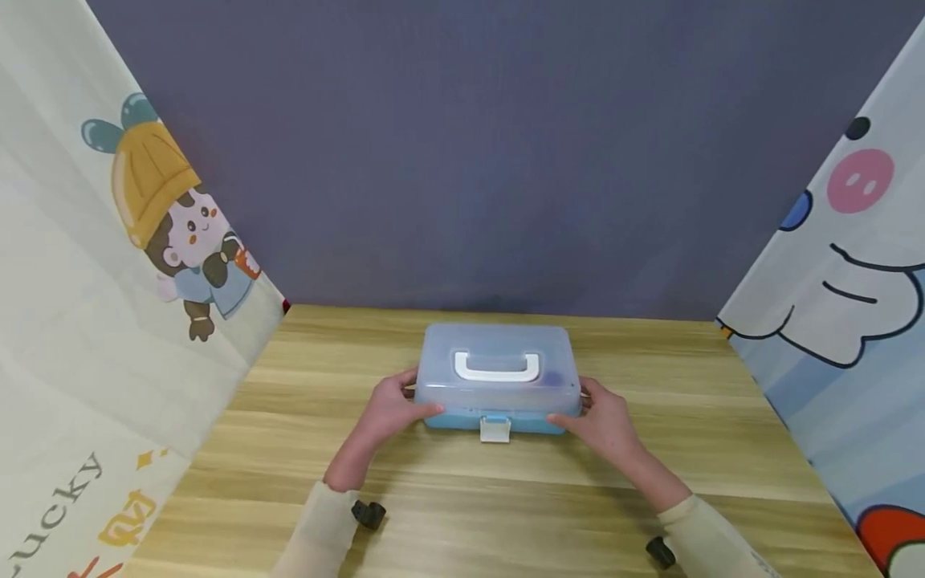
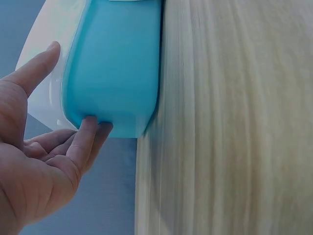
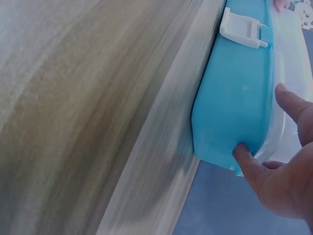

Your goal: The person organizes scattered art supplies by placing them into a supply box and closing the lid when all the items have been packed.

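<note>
A plastic storage box (image 1: 499, 397) with a light blue base and a cloudy see-through lid (image 1: 499, 341) sits on the wooden table, lid down. On top lies a white carry handle (image 1: 497, 374). The white front latch (image 3: 239, 28) sticks outward from the blue base. My left hand (image 1: 390, 409) grips the box's left end, its thumb at the front corner of the lid's edge and its fingers along the side. At the opposite end my right hand (image 1: 607, 417) grips in the same way, fingertips against the blue side in the right wrist view.
The wood-grain table (image 1: 499, 506) spreads around the box. A dark grey-blue panel (image 1: 499, 160) rises behind it. Cartoon-printed curtains hang at the left (image 1: 58, 281) and right (image 1: 853, 321). Small black wrist devices (image 1: 368, 514) show at both cream sleeves (image 1: 318, 530).
</note>
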A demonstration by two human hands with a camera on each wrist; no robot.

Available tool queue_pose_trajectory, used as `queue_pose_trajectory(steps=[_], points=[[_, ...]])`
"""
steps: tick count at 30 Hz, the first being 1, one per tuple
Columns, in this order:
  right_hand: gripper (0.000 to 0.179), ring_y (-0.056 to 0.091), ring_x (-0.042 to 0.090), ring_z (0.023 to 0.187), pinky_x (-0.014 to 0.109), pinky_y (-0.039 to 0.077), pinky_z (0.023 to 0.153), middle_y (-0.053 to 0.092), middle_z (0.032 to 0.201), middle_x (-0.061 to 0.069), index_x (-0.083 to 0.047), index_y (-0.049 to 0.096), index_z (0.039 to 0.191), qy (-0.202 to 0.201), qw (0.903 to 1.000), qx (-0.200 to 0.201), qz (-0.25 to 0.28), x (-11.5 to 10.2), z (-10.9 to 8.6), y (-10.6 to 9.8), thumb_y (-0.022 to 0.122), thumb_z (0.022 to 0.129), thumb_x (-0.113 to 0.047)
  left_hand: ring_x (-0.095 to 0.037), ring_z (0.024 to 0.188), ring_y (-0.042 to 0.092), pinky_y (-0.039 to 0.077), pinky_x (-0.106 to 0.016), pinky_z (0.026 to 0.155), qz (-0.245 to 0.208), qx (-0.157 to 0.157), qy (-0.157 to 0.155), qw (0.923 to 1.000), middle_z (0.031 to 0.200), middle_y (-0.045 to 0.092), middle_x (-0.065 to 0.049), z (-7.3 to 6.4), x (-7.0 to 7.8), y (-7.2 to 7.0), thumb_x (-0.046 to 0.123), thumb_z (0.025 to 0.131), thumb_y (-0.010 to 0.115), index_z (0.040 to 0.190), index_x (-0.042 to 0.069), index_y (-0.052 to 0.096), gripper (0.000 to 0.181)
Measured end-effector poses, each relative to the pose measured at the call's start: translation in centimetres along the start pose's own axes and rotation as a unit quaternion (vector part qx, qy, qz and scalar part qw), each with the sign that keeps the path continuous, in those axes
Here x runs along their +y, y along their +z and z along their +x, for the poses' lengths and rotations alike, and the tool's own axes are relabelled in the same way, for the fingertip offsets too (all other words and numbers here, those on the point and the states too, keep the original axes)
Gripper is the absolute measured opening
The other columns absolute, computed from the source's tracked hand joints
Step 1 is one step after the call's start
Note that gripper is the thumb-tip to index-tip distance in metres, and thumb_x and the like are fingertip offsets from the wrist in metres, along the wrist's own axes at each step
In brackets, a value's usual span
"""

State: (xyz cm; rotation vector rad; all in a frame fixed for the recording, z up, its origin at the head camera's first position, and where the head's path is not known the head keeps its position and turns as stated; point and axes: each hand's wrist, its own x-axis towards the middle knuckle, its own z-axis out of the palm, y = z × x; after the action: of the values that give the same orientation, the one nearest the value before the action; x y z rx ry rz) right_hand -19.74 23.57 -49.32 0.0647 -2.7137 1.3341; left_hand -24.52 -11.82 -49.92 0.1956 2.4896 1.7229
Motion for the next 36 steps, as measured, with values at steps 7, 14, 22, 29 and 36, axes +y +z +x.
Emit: queue_pose_trajectory(steps=[7,14,22,29,36], points=[[0.073,0.061,0.04,0.107,0.042,0.055,0.079,0.061,0.117,0.024,0.002,0.054,0.124,0.018,0.9995,-0.013,-0.022,-0.1,0.3,-0.2,0.086,0.072,-0.037,-0.027,0.101,0.063,0.056,-0.035,0.072,0.027,-0.014,0.002,0.9995,0.128,0.059,-0.007,0.3,0.3,-0.1,0.029,0.069,0.089,0.146,0.014,0.045,0.09],[0.07,0.06,0.034,0.105,0.043,0.053,0.081,0.062,0.109,0.016,0.001,0.054,0.119,0.048,0.9986,-0.018,-0.015,-0.1,0.5,-0.3,0.087,0.07,-0.037,-0.026,0.099,0.064,0.056,-0.034,0.07,0.044,-0.024,0.012,0.9987,0.128,0.06,-0.01,0.7,0.7,-0.1,0.023,0.069,0.089,0.148,0.014,0.042,0.093],[0.074,0.06,0.029,0.098,0.038,0.052,0.075,0.06,0.108,0.015,0.0,0.052,0.122,0.038,0.999,-0.019,-0.008,0.4,1.5,0.2,0.088,0.069,-0.038,-0.029,0.102,0.063,0.056,-0.035,0.071,0.038,-0.019,-0.001,0.9991,0.129,0.059,-0.013,1.1,0.6,-0.6,0.022,0.07,0.089,0.147,0.012,0.042,0.091],[0.076,0.061,0.031,0.098,0.037,0.053,0.073,0.058,0.112,0.018,0.0,0.045,0.126,0.017,0.9986,-0.05,-0.005,0.2,3.0,0.1,0.086,0.073,-0.036,-0.031,0.104,0.063,0.056,-0.035,0.073,0.025,-0.008,-0.006,0.9996,0.134,0.056,-0.013,1.6,0.7,-1.0,0.02,0.071,0.088,0.148,0.012,0.041,0.091],[0.09,0.051,0.048,0.114,0.06,0.045,0.087,0.05,0.133,0.029,0.005,0.037,0.142,0.015,0.9794,-0.076,-0.187,-4.0,1.7,-3.3,0.074,0.081,-0.05,-0.031,0.102,0.064,0.056,-0.035,0.071,0.024,-0.029,-0.008,0.9992,0.134,0.055,-0.014,1.8,0.9,-0.9,0.019,0.074,0.086,0.149,0.01,0.039,0.088]])
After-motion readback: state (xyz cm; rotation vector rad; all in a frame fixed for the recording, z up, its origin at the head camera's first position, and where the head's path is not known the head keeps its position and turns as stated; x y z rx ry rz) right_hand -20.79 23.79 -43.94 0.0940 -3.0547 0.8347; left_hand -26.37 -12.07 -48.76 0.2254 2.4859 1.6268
